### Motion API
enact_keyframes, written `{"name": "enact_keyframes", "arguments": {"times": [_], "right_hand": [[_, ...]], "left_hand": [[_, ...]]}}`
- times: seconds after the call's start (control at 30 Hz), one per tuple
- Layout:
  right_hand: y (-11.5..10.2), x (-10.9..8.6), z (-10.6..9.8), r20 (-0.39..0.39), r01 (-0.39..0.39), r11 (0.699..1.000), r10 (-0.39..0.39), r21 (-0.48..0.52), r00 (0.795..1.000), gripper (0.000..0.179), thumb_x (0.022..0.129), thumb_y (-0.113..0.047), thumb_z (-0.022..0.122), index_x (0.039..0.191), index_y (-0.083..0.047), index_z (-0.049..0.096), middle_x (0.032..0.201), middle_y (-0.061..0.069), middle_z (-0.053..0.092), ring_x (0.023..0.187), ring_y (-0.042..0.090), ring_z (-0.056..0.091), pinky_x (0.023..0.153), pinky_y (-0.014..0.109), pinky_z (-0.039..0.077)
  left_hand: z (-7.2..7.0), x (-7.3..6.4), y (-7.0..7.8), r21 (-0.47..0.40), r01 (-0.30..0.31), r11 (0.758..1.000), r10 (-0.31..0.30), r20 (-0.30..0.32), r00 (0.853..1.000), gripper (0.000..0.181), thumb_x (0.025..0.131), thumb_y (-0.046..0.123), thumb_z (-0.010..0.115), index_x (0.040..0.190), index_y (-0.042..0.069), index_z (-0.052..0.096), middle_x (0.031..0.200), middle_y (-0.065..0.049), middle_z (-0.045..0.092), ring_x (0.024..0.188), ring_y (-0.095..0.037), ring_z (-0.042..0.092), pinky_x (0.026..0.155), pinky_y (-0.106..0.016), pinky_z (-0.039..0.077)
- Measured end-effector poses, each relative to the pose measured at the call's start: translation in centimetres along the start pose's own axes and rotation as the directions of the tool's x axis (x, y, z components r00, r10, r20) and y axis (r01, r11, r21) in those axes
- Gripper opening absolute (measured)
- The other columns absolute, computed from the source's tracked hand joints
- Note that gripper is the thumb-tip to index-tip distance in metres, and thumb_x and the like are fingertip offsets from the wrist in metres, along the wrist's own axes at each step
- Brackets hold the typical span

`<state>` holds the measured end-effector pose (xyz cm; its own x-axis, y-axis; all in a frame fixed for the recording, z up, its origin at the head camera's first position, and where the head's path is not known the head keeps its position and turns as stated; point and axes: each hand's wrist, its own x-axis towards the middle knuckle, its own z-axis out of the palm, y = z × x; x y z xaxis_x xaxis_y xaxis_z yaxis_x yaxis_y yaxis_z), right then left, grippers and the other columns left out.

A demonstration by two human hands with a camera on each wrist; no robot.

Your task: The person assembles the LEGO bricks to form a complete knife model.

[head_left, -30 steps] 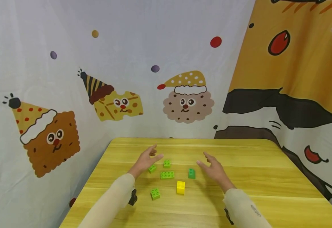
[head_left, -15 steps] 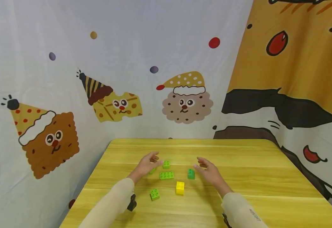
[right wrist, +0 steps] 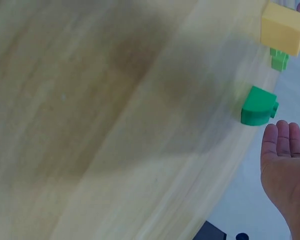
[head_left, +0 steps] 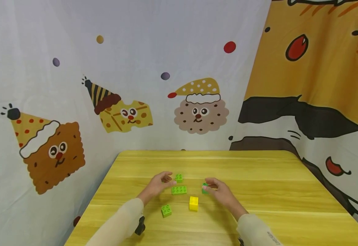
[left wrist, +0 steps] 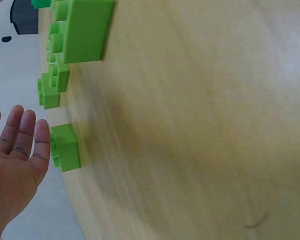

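My left hand [head_left: 156,186] hovers over the left group of toy building bricks, fingers loosely extended, holding nothing. In the left wrist view its fingertips are right by a small lime brick [left wrist: 66,148], which the hand hides in the head view. Another small lime brick [head_left: 179,178] and a longer lime brick [head_left: 179,190] lie just right of its thumb. My right hand [head_left: 223,195] is also unoccupied, over a dark green brick [right wrist: 259,106] with a curved side; its fingertips are close to the brick's stud and partly cover it in the head view.
A yellow brick [head_left: 193,203] stands nearer to me, between the hands. Left of it lies a lime square brick [head_left: 166,210]. All are on a wooden table [head_left: 259,177], with a printed cartoon curtain [head_left: 154,41] hanging behind its far edge.
Both hands have come lower and nearer to me, and the right one has also moved left over the dark green brick. The left hand now hides a small lime brick. The bricks stay put.
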<state>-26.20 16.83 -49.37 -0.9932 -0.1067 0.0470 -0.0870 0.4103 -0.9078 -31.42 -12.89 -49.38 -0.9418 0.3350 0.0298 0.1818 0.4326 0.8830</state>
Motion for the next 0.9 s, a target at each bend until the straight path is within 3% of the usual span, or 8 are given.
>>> {"name": "enact_keyframes", "arguments": {"times": [0.37, 0.63, 0.9], "right_hand": [[1.0, -1.1, 1.3, 0.100, 0.031, 0.999, -0.033, 0.021, 0.994, 0.055, 0.093, -0.031, 0.071, 0.135, 0.001, 0.055, 0.132, 0.017, 0.058, 0.116, 0.031, 0.056, 0.096, 0.050, 0.047], [1.6, -1.7, 2.2, 0.170, 0.006, 0.999, -0.014, 0.047, 0.985, 0.062, 0.090, -0.035, 0.074, 0.135, 0.003, 0.055, 0.133, 0.021, 0.057, 0.115, 0.032, 0.057, 0.096, 0.051, 0.047], [1.9, -2.1, 2.8, 0.190, 0.003, 0.999, -0.012, 0.048, 0.982, 0.062, 0.088, -0.030, 0.077, 0.134, 0.004, 0.055, 0.129, 0.018, 0.059, 0.116, 0.035, 0.057, 0.097, 0.051, 0.046]], "left_hand": [[0.4, -0.6, -1.2, 0.025, -0.004, 1.000, 0.004, 0.001, 1.000, 0.062, 0.092, 0.038, 0.072, 0.139, 0.002, 0.053, 0.120, -0.012, 0.060, 0.108, -0.025, 0.055, 0.092, -0.047, 0.047], [0.7, -1.1, -1.7, 0.007, 0.001, 1.000, -0.001, 0.026, 1.000, 0.061, 0.092, 0.035, 0.073, 0.138, 0.001, 0.054, 0.120, -0.012, 0.060, 0.109, -0.025, 0.055, 0.095, -0.048, 0.046], [0.8, -1.2, -1.9, -0.013, 0.009, 1.000, -0.008, 0.047, 0.999, 0.061, 0.092, 0.030, 0.074, 0.140, 0.000, 0.052, 0.122, -0.014, 0.059, 0.110, -0.026, 0.054, 0.095, -0.049, 0.046]]}}
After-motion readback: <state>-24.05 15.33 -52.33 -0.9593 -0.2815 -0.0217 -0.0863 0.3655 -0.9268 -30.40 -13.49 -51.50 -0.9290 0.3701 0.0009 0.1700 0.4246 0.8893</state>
